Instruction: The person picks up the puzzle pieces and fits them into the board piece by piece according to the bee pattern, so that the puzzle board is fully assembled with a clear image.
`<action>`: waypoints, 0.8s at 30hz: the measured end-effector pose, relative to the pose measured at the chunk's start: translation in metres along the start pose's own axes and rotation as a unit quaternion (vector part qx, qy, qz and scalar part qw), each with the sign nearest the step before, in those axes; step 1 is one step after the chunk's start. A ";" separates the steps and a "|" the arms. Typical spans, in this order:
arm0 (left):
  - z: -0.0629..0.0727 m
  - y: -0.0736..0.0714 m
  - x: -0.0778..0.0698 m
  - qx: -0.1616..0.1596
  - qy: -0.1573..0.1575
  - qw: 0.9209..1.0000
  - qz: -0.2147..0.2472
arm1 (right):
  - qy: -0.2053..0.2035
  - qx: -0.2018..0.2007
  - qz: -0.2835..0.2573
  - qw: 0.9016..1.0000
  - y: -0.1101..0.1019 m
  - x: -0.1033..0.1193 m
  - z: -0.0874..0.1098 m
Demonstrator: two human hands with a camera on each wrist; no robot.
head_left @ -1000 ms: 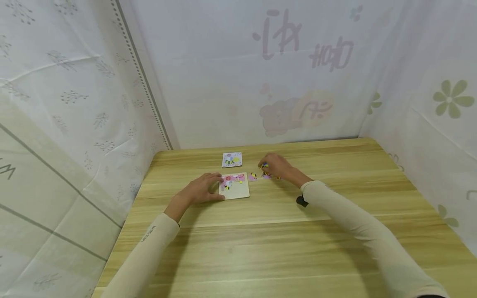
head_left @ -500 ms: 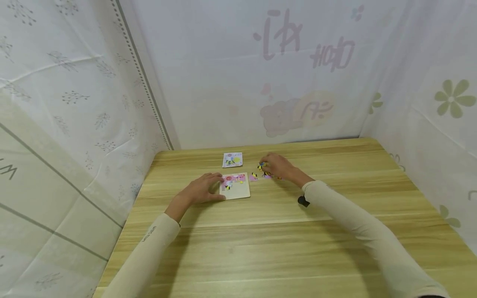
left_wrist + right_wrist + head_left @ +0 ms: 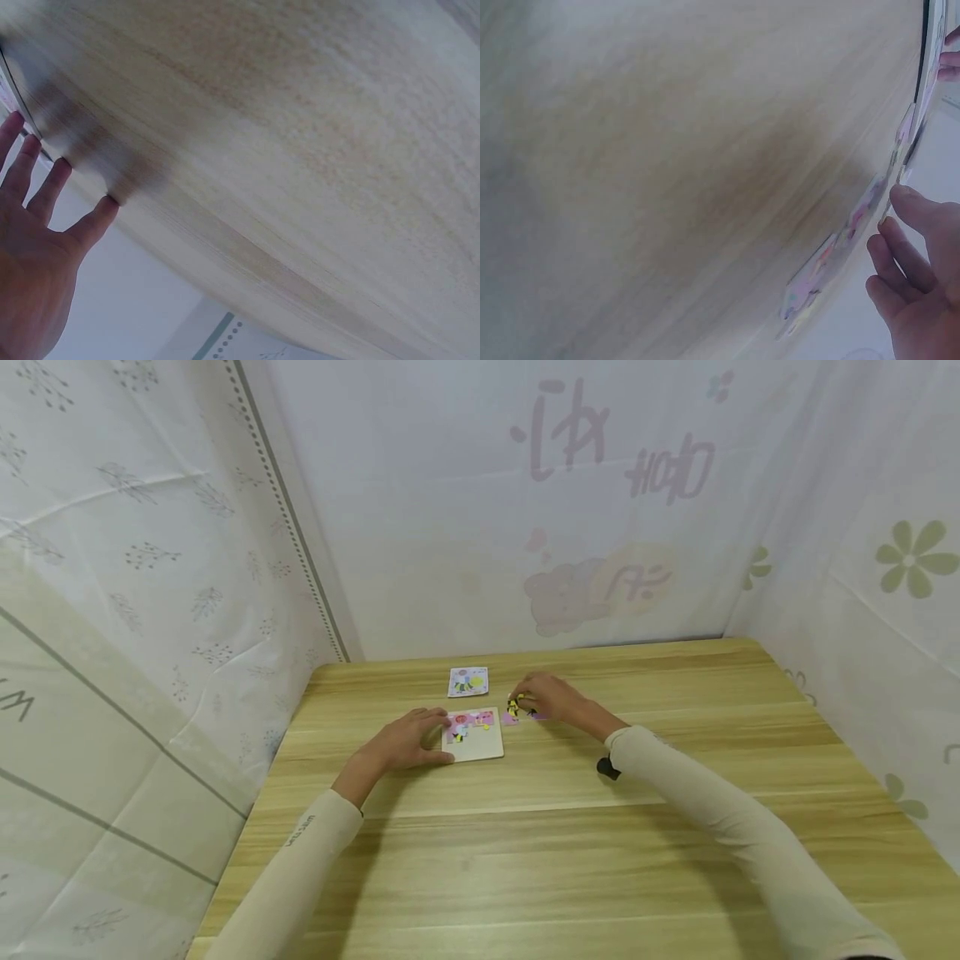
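Right now, the board (image 3: 480,746) lies near the far edge of the counter (image 3: 480,860), between the two hands. The left hand (image 3: 408,741) is spread and loose, touching the board's left side. The right hand (image 3: 553,695) pinches a little yellow and black piece (image 3: 513,704) with finger and thumb, near the board's right side. Loose pieces (image 3: 510,720) lie by that hand. A card (image 3: 468,682) sits behind the board, closer to the far edge.

The place is curtained off, its kind unclear: pale cloth (image 3: 420,527) printed with flowers (image 3: 910,560), a bear (image 3: 558,597) and lettering (image 3: 576,427) hangs on three sides of a wooden surface (image 3: 525,868).
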State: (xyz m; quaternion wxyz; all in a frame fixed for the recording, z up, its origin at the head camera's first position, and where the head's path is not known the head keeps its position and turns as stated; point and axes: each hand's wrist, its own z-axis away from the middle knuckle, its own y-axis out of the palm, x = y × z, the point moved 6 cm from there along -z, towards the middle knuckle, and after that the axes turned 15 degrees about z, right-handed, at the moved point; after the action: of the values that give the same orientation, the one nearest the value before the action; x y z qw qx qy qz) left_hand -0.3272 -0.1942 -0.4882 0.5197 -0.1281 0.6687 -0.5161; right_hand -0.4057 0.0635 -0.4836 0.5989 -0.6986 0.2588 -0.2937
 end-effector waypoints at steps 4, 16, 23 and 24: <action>0.001 -0.001 0.000 -0.001 -0.001 1.000 0.000 | -0.014 -0.015 -0.003 1.000 -0.003 0.008 -0.002; 0.001 0.000 0.002 -0.001 -0.002 1.000 -0.001 | -0.054 -0.027 -0.017 0.998 0.000 0.035 -0.004; 0.001 0.000 -0.001 -0.003 0.001 1.000 0.003 | -0.077 -0.037 -0.015 0.996 0.003 0.049 -0.007; 0.001 0.000 -0.001 -0.003 0.001 1.000 0.003 | -0.077 -0.038 -0.021 0.996 0.003 0.051 -0.006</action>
State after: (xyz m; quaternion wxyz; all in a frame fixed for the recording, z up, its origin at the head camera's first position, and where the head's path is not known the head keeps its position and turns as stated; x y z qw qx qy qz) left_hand -0.3261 -0.1942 -0.4877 0.5199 -0.1273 0.6714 -0.5126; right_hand -0.3748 0.0223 -0.4808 0.5840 -0.7466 0.2082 -0.2411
